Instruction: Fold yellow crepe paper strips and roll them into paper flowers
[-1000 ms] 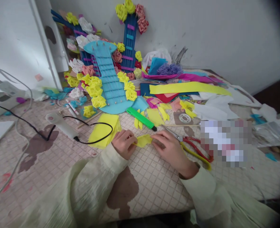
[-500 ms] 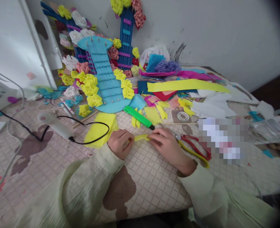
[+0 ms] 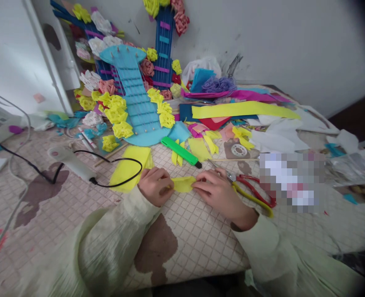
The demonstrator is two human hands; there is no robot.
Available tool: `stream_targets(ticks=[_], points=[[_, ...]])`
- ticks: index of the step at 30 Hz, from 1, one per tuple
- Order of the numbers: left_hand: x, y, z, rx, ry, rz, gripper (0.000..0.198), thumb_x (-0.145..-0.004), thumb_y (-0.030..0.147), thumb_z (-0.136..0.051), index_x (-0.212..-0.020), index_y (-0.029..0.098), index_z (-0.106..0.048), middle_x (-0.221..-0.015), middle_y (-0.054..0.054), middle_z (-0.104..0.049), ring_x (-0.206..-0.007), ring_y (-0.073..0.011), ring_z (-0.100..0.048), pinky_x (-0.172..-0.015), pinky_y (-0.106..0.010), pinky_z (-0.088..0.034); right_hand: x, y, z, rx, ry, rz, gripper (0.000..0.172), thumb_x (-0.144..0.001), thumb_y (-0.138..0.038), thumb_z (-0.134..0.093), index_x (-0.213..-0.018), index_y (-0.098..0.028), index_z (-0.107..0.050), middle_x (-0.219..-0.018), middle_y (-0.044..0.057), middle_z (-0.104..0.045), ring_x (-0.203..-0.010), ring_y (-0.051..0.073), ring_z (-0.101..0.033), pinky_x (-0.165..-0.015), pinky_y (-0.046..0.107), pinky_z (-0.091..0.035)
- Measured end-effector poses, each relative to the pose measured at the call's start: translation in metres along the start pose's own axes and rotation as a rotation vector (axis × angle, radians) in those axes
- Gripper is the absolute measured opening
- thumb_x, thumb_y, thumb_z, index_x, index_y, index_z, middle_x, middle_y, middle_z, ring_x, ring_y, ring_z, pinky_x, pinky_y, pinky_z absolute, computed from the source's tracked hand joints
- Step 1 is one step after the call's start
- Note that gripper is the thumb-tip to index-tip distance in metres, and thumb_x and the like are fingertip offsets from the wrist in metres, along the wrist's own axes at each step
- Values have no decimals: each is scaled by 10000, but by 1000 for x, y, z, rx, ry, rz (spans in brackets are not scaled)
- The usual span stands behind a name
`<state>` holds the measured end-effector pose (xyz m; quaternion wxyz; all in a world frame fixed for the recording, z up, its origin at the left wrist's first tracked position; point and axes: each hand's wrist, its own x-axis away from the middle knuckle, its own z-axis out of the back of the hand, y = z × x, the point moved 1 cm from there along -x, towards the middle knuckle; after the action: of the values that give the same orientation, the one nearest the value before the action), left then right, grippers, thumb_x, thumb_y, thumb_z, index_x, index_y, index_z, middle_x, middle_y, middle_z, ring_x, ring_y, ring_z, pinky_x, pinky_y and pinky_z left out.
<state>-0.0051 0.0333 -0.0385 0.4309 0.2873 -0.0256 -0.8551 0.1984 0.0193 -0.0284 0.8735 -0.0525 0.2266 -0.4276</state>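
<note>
A short strip of yellow crepe paper (image 3: 183, 184) stretches between my two hands, low over the table. My left hand (image 3: 155, 186) pinches its left end, and my right hand (image 3: 216, 190) pinches the right end. Just beyond the strip lies a green utility knife (image 3: 181, 152). To the left of it is a stack of yellow paper sheets (image 3: 129, 169), partly behind my left hand. Pliers with red and yellow handles (image 3: 253, 189) rest beside my right hand. Cut yellow paper pieces (image 3: 178, 153) lie past the knife.
A blue guitar-shaped board (image 3: 141, 101) with yellow paper flowers leans at the back. On the left sits a glue gun (image 3: 72, 163) with a black cord. A long yellow strip (image 3: 244, 109) tops a heap of coloured paper. A white ring (image 3: 238, 151) lies at centre right.
The yellow strip between my hands has turned or opened out, so it shows wider and flatter. Both hands keep their pinch and have moved only slightly.
</note>
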Motion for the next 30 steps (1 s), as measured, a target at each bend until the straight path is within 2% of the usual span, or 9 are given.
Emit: stream_targets(ticks=[5, 14, 19, 24, 30], points=[[2, -3, -2, -5, 15, -15, 143, -656, 344, -570, -589, 222, -599, -655, 14, -587, -640, -146, -510, -629, -315, -279, 1, 1, -1, -14, -16, -20, 130, -796, -247, -517, -766, -238, -642, -816, 4, -581, -793, 141, -512, -826, 382, -269], [4, -5, -4, 82, -15, 9, 134, -660, 340, -578, -594, 227, -607, -635, 8, -602, -612, -161, -526, -616, -326, -281, 0, -2, 0, -92, -52, 1, 144, -823, -231, -482, -775, -235, -618, -814, -11, -594, -808, 129, -512, -851, 385, -237], [4, -6, -3, 91, -31, 27, 111, -656, 331, -578, -587, 249, -605, -609, 19, -600, -595, -158, -516, -608, -324, -271, -1, -3, -1, -94, -96, -45, 133, -824, -236, -473, -798, -222, -603, -825, 0, -594, -823, 144, -499, -847, 395, -240], [3, -4, -1, 109, -36, 64, 125, -619, 336, -615, -549, 236, -588, -609, 14, -593, -602, -166, -519, -609, -322, -269, -1, -4, -1, -100, -68, -116, 71, -784, -236, -529, -776, -220, -598, -800, -8, -587, -851, 161, -478, -799, 370, -265], [1, -2, 3, 89, -157, 123, 112, -640, 326, -588, -583, 234, -617, -647, 18, -606, -640, -154, -539, -630, -314, -275, -3, -3, 0, -149, -83, -153, 67, -780, -246, -539, -753, -212, -590, -788, -7, -589, -845, 162, -477, -778, 352, -270]])
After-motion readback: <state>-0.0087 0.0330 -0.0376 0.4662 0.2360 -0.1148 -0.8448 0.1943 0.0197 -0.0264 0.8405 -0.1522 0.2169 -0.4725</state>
